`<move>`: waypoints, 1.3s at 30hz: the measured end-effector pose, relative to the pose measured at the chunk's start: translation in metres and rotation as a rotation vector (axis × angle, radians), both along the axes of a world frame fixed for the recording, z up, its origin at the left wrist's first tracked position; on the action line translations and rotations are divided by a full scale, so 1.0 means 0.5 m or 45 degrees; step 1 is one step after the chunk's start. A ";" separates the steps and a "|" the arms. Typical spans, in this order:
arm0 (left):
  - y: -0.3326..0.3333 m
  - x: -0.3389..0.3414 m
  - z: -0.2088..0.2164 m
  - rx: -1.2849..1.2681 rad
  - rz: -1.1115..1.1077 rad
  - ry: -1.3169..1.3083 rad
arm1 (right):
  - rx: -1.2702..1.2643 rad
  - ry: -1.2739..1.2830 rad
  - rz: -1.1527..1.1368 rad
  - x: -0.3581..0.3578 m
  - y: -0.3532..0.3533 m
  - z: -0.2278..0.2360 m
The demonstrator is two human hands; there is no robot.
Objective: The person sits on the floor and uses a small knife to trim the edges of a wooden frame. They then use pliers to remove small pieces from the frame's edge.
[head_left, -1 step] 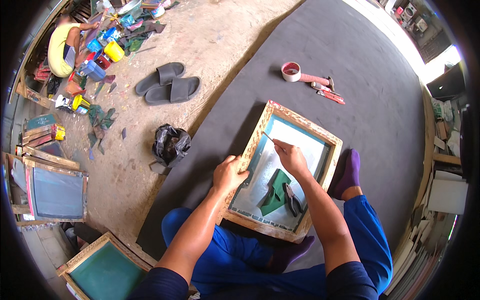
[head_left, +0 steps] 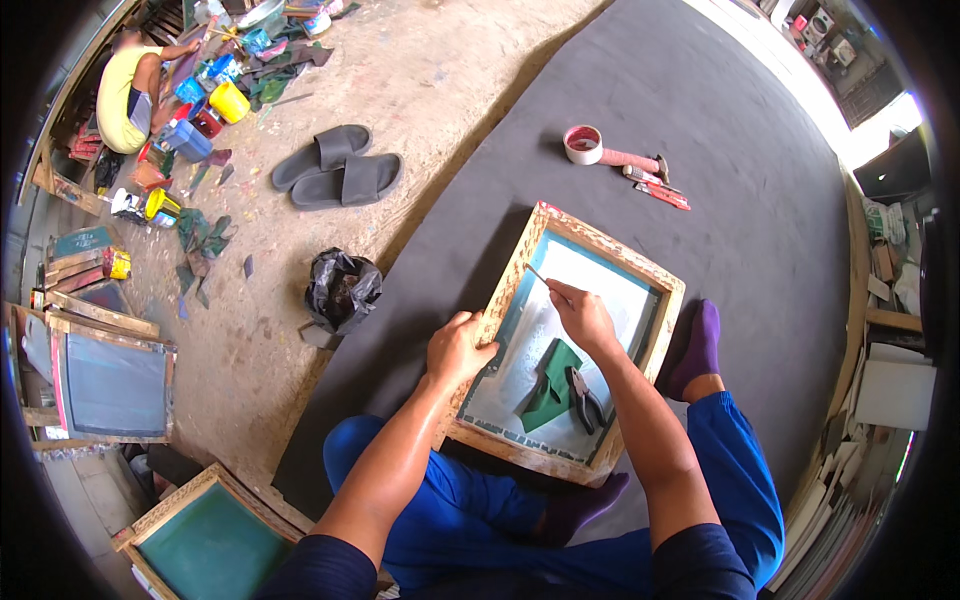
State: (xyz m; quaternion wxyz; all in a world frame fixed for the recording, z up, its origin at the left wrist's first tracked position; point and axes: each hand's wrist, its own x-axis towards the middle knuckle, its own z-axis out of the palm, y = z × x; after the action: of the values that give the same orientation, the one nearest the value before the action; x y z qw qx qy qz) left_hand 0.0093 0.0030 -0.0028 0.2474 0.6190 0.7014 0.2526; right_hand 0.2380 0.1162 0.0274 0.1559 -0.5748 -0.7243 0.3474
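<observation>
While gripped, thin stick (head_left: 537, 273) just beyond right hand (head_left: 583, 315).

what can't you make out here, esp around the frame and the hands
- Head view: the thin tool in the right hand is too small to identify.
- Whether its tip touches the mesh of the wooden frame: too small to tell.
- The left hand covers part of the frame's edge.
- The near person's far foot, under the frame.
- The black bag hides its contents.

Wooden frame (head_left: 510, 275): tan wood, pale teal-white mesh. On the mesh: green cloth (head_left: 552, 385), black-handled pliers (head_left: 584, 397). Under the frame: dark grey mat (head_left: 720, 120). Left of the frame: black bag (head_left: 342, 290), grey slippers (head_left: 340, 168). Above the frame: red-and-white tape roll (head_left: 583, 144).
</observation>
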 end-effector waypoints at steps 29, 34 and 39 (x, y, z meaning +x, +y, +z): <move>-0.008 -0.001 -0.025 0.072 -0.002 0.089 | 0.171 -0.408 0.371 -0.005 0.052 0.051; -0.005 0.001 -0.026 0.069 -0.012 0.074 | -0.323 0.020 0.131 0.015 0.064 0.007; -0.001 0.001 -0.005 0.047 -0.022 0.032 | -0.360 0.381 0.033 0.030 0.048 -0.078</move>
State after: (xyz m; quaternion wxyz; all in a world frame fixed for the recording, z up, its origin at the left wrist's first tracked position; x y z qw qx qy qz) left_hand 0.0097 0.0024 -0.0051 0.2291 0.6326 0.6943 0.2556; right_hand 0.2531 0.1402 -0.0115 0.1751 -0.5237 -0.6442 0.5292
